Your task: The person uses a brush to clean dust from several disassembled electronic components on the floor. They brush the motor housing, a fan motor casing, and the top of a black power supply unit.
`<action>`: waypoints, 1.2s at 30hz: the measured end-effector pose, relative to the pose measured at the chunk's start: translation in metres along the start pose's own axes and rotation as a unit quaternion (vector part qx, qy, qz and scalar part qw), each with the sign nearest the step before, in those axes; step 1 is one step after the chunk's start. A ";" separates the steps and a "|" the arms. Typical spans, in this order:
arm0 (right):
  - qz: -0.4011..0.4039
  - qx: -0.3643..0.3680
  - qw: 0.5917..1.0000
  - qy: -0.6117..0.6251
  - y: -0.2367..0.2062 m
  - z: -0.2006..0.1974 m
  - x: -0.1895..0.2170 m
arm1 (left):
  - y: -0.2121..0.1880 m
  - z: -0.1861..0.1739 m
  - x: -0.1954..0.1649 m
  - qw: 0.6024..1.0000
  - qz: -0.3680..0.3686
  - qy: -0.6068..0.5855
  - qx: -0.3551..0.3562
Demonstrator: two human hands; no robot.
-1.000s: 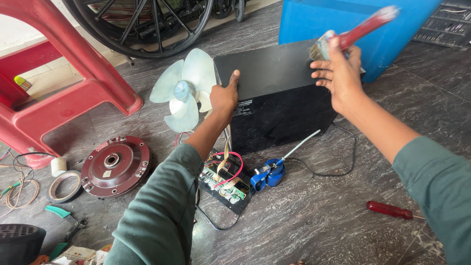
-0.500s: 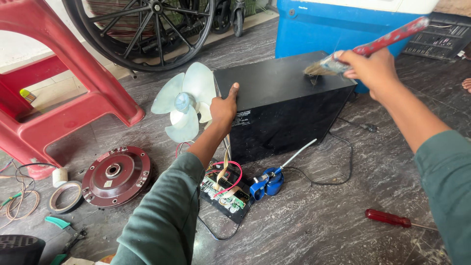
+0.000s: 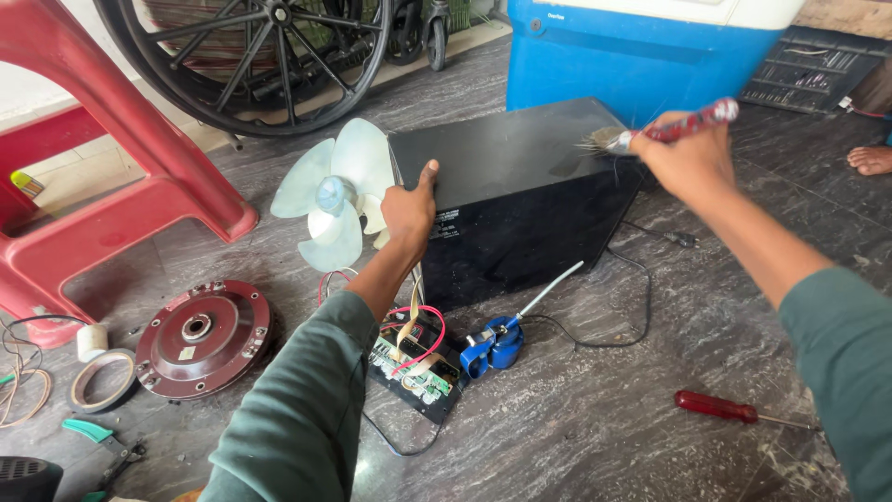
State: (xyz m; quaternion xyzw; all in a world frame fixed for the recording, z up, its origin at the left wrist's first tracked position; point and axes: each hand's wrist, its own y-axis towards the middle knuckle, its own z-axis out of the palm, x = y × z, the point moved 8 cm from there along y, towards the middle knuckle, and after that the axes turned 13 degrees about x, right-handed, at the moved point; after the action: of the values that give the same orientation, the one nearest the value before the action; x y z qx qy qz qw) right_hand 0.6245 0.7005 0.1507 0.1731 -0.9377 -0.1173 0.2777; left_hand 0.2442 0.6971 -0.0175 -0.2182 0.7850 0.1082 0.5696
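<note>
A black box-shaped casing (image 3: 506, 186) stands on the stone floor. My left hand (image 3: 409, 209) grips its near-left top corner, thumb on top. My right hand (image 3: 686, 153) holds a red-handled paintbrush (image 3: 664, 130), its bristles touching the casing's dusty top near the far right corner. A pale blue fan blade (image 3: 334, 191) sits just left of the casing. Below my left arm lie a green circuit board (image 3: 413, 363) with red and yellow wires and a blue part (image 3: 497, 342) with a white rod.
A red plastic stool (image 3: 121, 167) and a spoked wheel (image 3: 251, 56) stand at the left and back. A blue cooler (image 3: 641, 56) is behind the casing. A red round motor cover (image 3: 200, 336), a tape roll (image 3: 100, 379), green pliers (image 3: 98, 437) and a red screwdriver (image 3: 729, 409) lie on the floor. Someone's bare foot (image 3: 871, 160) is at the right edge.
My right hand has swung the brush from up in the air down and rightward onto the casing's top. My left hand has stayed on the corner.
</note>
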 end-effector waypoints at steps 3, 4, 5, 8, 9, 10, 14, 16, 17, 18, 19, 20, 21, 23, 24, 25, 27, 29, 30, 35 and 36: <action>-0.067 0.058 0.983 0.161 -0.019 0.036 0.019 | -0.003 0.001 -0.001 1.000 0.008 0.008 -0.001; -0.135 0.080 0.965 0.209 -0.029 0.048 0.035 | -0.004 0.002 -0.002 1.000 0.013 0.013 -0.004; -0.127 0.107 0.966 0.197 -0.034 0.056 0.038 | -0.005 0.002 -0.002 1.000 0.016 0.017 -0.007; -0.119 0.155 0.969 0.152 -0.040 0.057 0.038 | -0.012 0.000 -0.001 0.999 0.036 0.021 -0.019; -0.125 0.142 0.973 0.131 -0.036 0.043 0.033 | -0.015 -0.001 -0.003 0.998 0.047 0.022 -0.023; -0.132 0.126 0.977 0.113 -0.032 0.029 0.027 | -0.017 -0.001 -0.003 0.998 0.047 0.024 -0.019; 0.033 0.053 0.998 -0.012 -0.024 -0.008 -0.022 | -0.026 0.000 -0.001 0.999 0.040 0.026 0.003; 0.056 0.053 0.997 0.019 -0.030 -0.004 -0.026 | -0.027 0.003 0.000 0.999 0.040 0.018 0.013; 0.031 0.061 0.996 0.052 -0.035 0.006 -0.018 | -0.027 0.003 0.001 0.999 0.042 0.015 0.013; 0.007 0.070 0.994 0.084 -0.042 0.016 -0.007 | -0.025 0.005 0.003 0.999 0.044 0.011 0.015; -0.038 0.092 0.990 0.103 -0.049 0.028 0.008 | -0.022 0.004 0.003 0.998 0.055 0.019 0.003; -0.081 0.112 0.983 0.122 -0.056 0.037 0.023 | -0.017 0.003 0.001 0.997 0.066 0.027 -0.005; -0.167 0.097 0.974 0.114 -0.062 0.041 0.046 | -0.013 0.003 0.001 0.997 0.075 0.034 -0.013; -0.238 0.098 0.960 0.110 -0.069 0.045 0.069 | -0.001 0.003 0.003 0.996 0.066 0.060 -0.014; -0.224 0.106 0.961 0.120 -0.065 0.047 0.071 | 0.004 0.004 0.003 0.996 0.058 0.063 -0.009; -0.211 0.114 0.962 0.131 -0.059 0.047 0.070 | 0.009 0.002 0.003 0.997 0.050 0.067 -0.006; -0.159 0.142 0.968 0.137 -0.041 0.046 0.058 | 0.012 0.000 0.002 0.997 0.042 0.071 0.003; -0.120 0.152 0.972 0.136 -0.024 0.046 0.042 | 0.007 -0.001 -0.002 0.997 0.038 0.069 0.021; -0.108 0.148 0.974 0.134 -0.017 0.046 0.035 | 0.002 -0.002 -0.006 0.993 0.033 0.109 0.029; -0.134 0.097 0.976 0.140 0.000 0.047 0.030 | -0.032 -0.004 -0.074 0.907 0.243 0.343 -0.024; -0.149 0.085 0.977 0.125 -0.001 0.047 0.033 | -0.047 0.010 -0.096 0.800 0.361 0.477 -0.055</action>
State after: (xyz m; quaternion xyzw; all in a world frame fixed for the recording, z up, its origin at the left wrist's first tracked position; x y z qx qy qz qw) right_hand 0.5723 0.6922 0.1281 0.3474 -0.8656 -0.0543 0.3566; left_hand 0.2989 0.6803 0.0731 0.0260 0.9722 0.2309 0.0304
